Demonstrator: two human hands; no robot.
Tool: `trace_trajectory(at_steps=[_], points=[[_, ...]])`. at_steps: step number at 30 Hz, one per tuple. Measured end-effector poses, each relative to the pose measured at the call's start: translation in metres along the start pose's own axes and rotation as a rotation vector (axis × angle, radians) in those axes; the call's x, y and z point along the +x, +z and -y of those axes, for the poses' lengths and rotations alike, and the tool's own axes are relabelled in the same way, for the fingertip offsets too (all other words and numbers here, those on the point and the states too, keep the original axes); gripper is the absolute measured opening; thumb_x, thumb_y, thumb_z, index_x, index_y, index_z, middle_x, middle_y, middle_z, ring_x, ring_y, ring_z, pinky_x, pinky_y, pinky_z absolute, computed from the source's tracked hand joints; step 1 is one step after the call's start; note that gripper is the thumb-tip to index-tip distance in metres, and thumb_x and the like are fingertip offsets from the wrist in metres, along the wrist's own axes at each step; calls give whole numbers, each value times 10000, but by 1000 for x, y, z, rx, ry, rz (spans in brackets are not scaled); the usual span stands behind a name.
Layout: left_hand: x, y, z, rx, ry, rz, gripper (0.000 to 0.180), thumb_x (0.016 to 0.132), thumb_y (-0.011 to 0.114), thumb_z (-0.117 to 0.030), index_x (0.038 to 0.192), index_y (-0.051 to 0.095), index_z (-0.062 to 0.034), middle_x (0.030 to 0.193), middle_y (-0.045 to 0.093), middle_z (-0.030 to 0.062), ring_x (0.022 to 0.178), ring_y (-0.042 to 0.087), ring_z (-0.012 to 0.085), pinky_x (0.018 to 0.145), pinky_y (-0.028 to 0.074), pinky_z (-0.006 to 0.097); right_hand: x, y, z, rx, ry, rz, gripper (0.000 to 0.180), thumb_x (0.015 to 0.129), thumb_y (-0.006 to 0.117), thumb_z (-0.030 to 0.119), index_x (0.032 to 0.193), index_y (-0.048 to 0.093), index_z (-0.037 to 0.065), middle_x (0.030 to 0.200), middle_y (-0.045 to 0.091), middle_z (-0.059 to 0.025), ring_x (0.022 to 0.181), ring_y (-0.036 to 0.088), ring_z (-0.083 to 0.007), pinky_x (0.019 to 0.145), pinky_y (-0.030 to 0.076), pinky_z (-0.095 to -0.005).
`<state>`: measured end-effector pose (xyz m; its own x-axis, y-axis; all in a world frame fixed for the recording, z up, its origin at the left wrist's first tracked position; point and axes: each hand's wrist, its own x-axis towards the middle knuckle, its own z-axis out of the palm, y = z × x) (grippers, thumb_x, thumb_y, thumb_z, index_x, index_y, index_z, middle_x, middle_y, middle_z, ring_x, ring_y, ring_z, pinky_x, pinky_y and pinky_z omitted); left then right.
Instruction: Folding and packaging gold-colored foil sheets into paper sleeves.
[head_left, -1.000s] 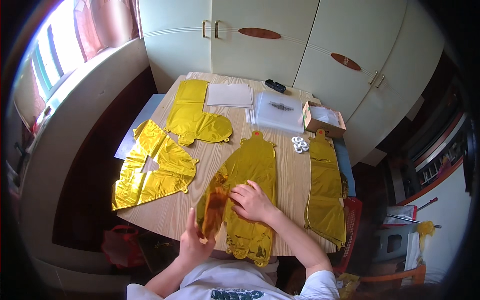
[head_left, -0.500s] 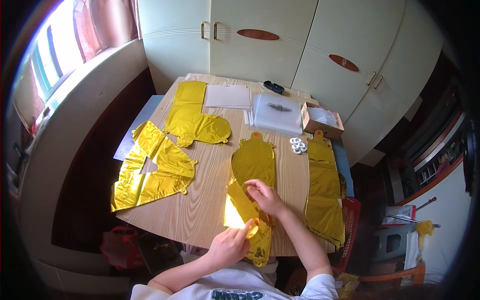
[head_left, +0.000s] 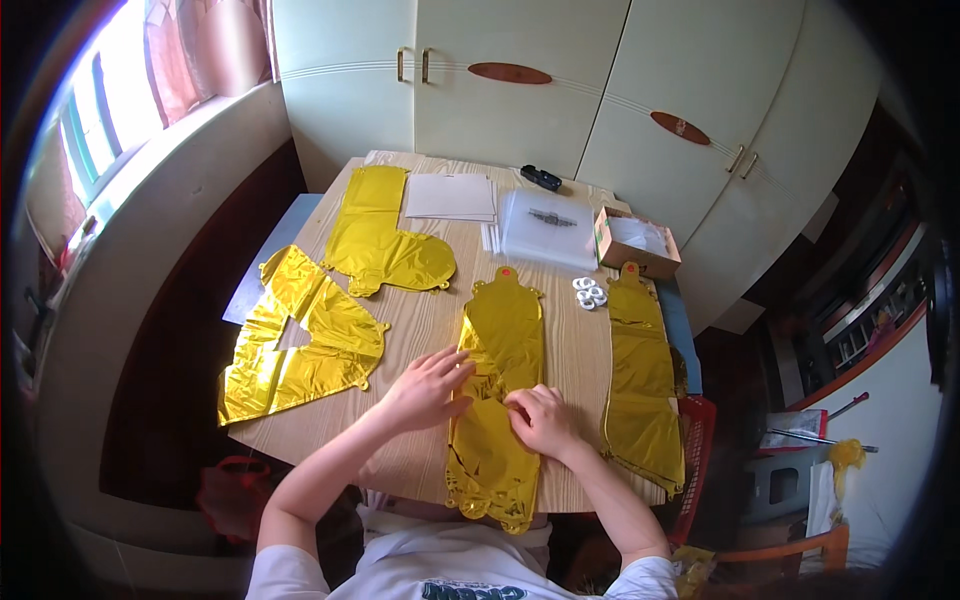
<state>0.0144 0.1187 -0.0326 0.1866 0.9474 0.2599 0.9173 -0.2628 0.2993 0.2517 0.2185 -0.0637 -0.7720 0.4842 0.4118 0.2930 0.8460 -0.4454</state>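
A flat gold foil balloon (head_left: 495, 435) lies lengthwise in front of me on the wooden table (head_left: 400, 450), its tab with a red spot pointing away. My left hand (head_left: 432, 385) rests at the balloon's left edge, fingers stretched out over the foil. Curled at the right edge is my right hand (head_left: 545, 422), its fingertips on the foil, partly hidden from view. To the left lies a gold balloon with a triangular hole (head_left: 320, 365), and behind it an angular one with a rounded end (head_left: 380, 235). Another folded gold balloon (head_left: 645, 380) lies along the right edge.
White rings (head_left: 589, 293) lie between the right-hand balloons. Farther back are pale card sheets (head_left: 450, 196), clear plastic bags (head_left: 550, 230), a black object (head_left: 541, 178) and an open cardboard box (head_left: 637, 243). A red plastic chair (head_left: 697, 450) stands at the right edge.
The raised foil flap now lies flat on the balloon. My left hand has let go of it and moved away from me; my right hand has come nearer me and curled.
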Motion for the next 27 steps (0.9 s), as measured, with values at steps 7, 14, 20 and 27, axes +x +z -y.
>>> trace_trajectory(at_steps=[7,14,20,27], points=[[19,19,31,-7,23,202,746,965,480,-495,1482,307,15,1555,273,216,1472,192,343,1188,165,505,-4,5,-2,1,-46,-45,57,791,643,101,816,674,142,801,665,7,796,608,-204,752,432,-350],[21,31,36,37,73,228,720,994,393,-472,1515,234,-2,1583,211,204,1487,148,323,1198,101,507,-6,5,-3,15,-56,-27,67,771,636,97,804,673,143,785,662,15,785,602,-194,759,424,-347],[23,36,41,99,68,247,687,996,394,-454,1527,238,-48,1591,233,151,1486,177,295,1184,105,545,-5,7,-4,17,-54,-26,54,755,629,99,775,656,142,765,656,15,770,598,-194,761,420,-352],[26,22,38,143,83,273,820,949,462,-544,1538,188,-44,1572,284,145,1475,225,264,1178,118,557,-7,7,-6,0,-53,-12,61,743,630,102,779,651,147,788,643,16,783,584,-196,767,413,-361]])
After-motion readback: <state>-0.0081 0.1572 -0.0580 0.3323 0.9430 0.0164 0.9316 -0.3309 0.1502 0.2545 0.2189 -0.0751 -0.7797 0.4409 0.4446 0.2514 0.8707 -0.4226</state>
